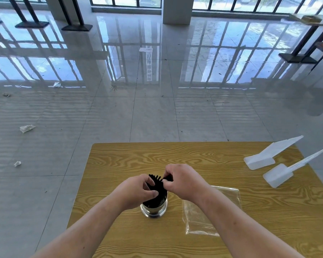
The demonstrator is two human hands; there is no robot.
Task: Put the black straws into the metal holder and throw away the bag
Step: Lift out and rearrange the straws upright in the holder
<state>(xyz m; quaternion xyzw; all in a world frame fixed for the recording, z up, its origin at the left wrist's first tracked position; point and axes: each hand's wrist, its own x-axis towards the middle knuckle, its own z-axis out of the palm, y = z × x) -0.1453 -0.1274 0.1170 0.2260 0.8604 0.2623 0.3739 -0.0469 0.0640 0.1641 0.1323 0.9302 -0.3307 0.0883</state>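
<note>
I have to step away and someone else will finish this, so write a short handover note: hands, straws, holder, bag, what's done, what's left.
Left hand: grips the black straws from the side.
Right hand: pinches their tops.
The straws stand in the metal holder on the table.
The clear bag lies flat to the holder's right, looks empty, and neither hand touches it.
Done: straws in the holder.
Left: let go, throw the bag away.

Both bare forearms reach forward, wrists close together. The left hand (138, 190) and right hand (183, 181) curl their fingers round the black straws (158, 184)
</note>
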